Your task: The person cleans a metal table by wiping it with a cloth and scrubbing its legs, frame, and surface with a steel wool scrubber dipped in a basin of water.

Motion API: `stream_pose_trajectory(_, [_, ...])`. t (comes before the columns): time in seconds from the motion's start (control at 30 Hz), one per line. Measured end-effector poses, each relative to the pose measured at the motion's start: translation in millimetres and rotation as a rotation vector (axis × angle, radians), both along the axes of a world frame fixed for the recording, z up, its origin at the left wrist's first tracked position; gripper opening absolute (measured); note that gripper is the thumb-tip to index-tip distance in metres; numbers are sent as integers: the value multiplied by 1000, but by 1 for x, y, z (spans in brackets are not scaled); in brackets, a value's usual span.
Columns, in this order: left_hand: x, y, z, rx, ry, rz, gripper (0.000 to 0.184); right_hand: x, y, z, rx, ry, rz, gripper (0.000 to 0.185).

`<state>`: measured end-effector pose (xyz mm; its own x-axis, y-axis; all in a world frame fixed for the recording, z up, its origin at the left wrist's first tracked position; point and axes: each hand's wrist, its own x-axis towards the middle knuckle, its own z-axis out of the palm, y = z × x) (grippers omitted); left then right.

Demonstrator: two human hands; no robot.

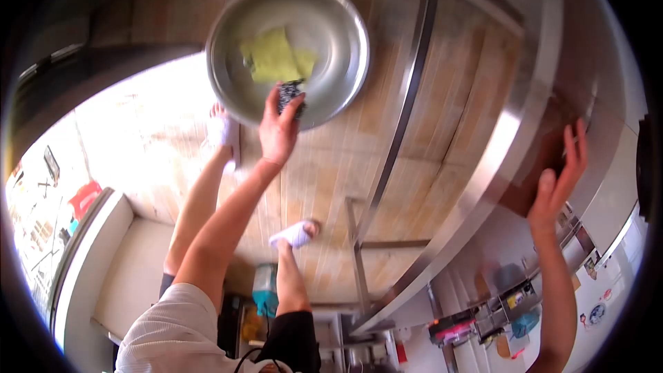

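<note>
My left hand (278, 132) reaches down and pinches a crumpled black-and-white speckled scrubber or cloth (291, 97) at the near rim of a wide metal basin (356, 48). Its exact kind is blurred. Inside the basin lie yellow-green cloths (268, 55), flat and partly overlapping, just beyond my fingertips. Far to the right, my right hand (558, 176) is stretched out with its fingers extended. It appears to rest on a shiny stainless-steel table (483, 186), and nothing shows in its grasp.
The basin is low over a wood-look tiled floor (407, 166). Steel table legs and rails (407, 97) run along its right. My slippered foot (297, 233) is below, near a teal-and-grey container (265, 289). A white ledge (128, 262) borders the left; several kitchen items sit at lower right.
</note>
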<state>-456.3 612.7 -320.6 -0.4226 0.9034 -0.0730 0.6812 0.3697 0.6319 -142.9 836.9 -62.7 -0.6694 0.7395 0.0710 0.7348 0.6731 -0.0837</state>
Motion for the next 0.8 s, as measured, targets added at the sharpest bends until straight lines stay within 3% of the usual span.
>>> stream_pose_trajectory(0.13, [-70, 28, -113, -182, 522, -304, 35, -7, -2, 6, -108, 32, -55, 52])
stream_pose_trajectory(0.2, [-73, 37, -133, -567, 343, -441, 38, -9, 1, 9, -85, 36, -53, 51])
stream_pose_trajectory(0.27, [-64, 30, -133, -426, 180, -351, 41, -7, -4, 10, -122, 30, -53, 50])
stream_pose_trajectory(0.37, [-53, 63, -44, -150, 52, -273, 48, -7, -1, 6, -117, 57, -61, 49])
stream_pose_trajectory(0.47, [-53, 97, -9, 63, -129, -250, 57, -8, 0, 8, -118, 53, -59, 49])
stream_pose_trajectory(0.57, [-20, 184, 64, 314, -466, -216, 73, -9, 1, 10, -120, 24, -63, 49])
stream_pose_trajectory(0.67, [25, 271, 102, 499, -567, -141, 83, -6, 1, 9, -138, 20, -75, 50])
stream_pose_trajectory(0.8, [73, 355, 127, 668, -582, -92, 79, -3, 0, 7, -159, 18, -72, 50])
